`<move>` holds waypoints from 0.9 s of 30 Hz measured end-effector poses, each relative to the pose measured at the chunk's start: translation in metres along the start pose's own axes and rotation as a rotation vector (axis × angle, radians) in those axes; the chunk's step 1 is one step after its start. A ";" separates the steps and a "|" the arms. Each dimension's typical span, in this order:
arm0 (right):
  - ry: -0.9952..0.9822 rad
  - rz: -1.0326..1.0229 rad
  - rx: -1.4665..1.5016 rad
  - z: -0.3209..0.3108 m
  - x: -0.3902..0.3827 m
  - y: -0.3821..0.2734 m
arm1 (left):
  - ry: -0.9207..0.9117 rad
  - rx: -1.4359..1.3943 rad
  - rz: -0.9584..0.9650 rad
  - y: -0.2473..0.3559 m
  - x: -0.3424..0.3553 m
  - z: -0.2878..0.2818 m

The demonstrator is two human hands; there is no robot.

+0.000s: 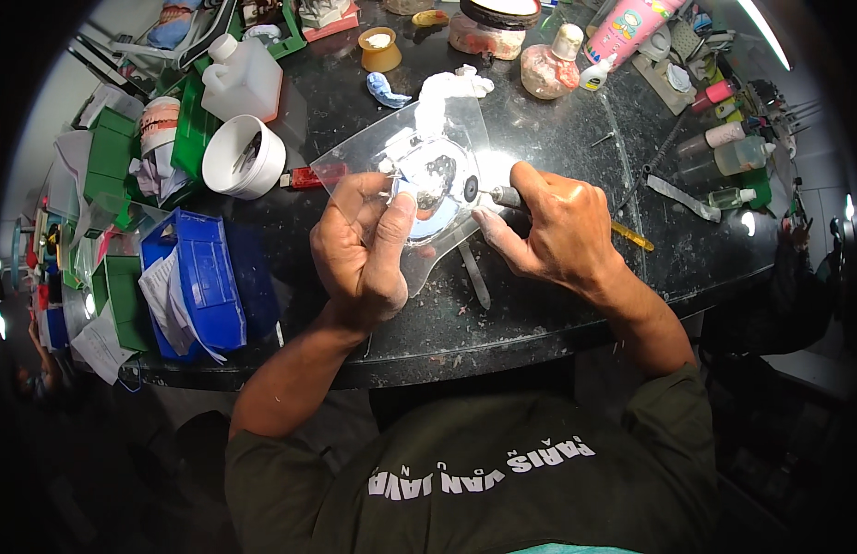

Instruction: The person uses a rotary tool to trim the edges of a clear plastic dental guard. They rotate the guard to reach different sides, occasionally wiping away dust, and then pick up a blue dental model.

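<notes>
My left hand point(362, 245) pinches a clear plastic sheet point(467, 118) by its left side, thumb on top. A rounded form is moulded into the sheet's middle, with a pale blue-and-white dental piece point(432, 222) at its lower side. My right hand point(565, 222) is closed around a metal rotary handpiece point(508, 196). At the handpiece's tip a small dark cutting disc point(471, 188) lies at the right edge of the moulded form. Strong glare hides detail there, and I cannot tell whether the disc touches the plastic. Under the sheet a flat metal blade point(474, 275) sticks out.
A white tub point(244, 159), a plastic jug point(242, 81) and a blue bin point(199, 277) stand at left. Behind the sheet are a yellow cup point(379, 50), blue putty point(386, 90) and a stained flask point(550, 66). Beyond my right hand lies a yellow-handled tool point(633, 236).
</notes>
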State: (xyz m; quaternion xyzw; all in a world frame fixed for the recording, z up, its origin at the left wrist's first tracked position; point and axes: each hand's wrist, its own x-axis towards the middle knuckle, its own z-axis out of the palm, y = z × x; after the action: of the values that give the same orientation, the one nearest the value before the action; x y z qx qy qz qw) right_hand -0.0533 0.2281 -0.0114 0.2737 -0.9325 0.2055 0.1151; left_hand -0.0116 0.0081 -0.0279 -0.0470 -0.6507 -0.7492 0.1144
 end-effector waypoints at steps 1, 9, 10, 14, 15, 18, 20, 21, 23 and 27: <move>-0.010 0.005 -0.007 -0.001 0.000 -0.001 | -0.003 0.005 -0.004 -0.001 0.000 0.000; -0.009 0.002 -0.009 0.001 0.000 -0.002 | -0.017 0.030 -0.016 -0.002 0.000 -0.002; -0.012 0.013 -0.012 0.001 -0.001 -0.002 | -0.016 0.035 -0.019 -0.001 0.000 -0.002; -0.035 0.022 -0.016 0.000 0.000 -0.003 | -0.030 0.064 -0.020 -0.002 0.000 -0.004; -0.026 0.017 -0.019 0.001 0.000 -0.003 | -0.029 0.063 -0.020 -0.001 0.000 -0.004; -0.018 0.013 -0.021 0.001 0.000 -0.003 | -0.024 0.059 -0.018 -0.001 0.000 -0.003; -0.019 0.013 -0.020 0.001 0.000 -0.003 | -0.031 0.068 -0.026 0.000 0.000 -0.003; -0.021 0.016 -0.020 0.001 0.000 -0.003 | -0.031 0.068 -0.026 0.000 0.000 -0.004; -0.023 0.019 -0.021 0.000 0.000 -0.003 | -0.041 0.085 -0.044 -0.001 0.000 -0.004; -0.023 0.013 -0.027 0.001 0.000 -0.004 | -0.037 0.075 -0.013 -0.001 0.000 -0.004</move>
State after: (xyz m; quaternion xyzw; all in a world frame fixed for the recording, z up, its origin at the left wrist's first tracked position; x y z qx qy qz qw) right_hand -0.0513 0.2250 -0.0113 0.2683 -0.9383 0.1904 0.1065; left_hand -0.0116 0.0042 -0.0293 -0.0521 -0.6805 -0.7242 0.0993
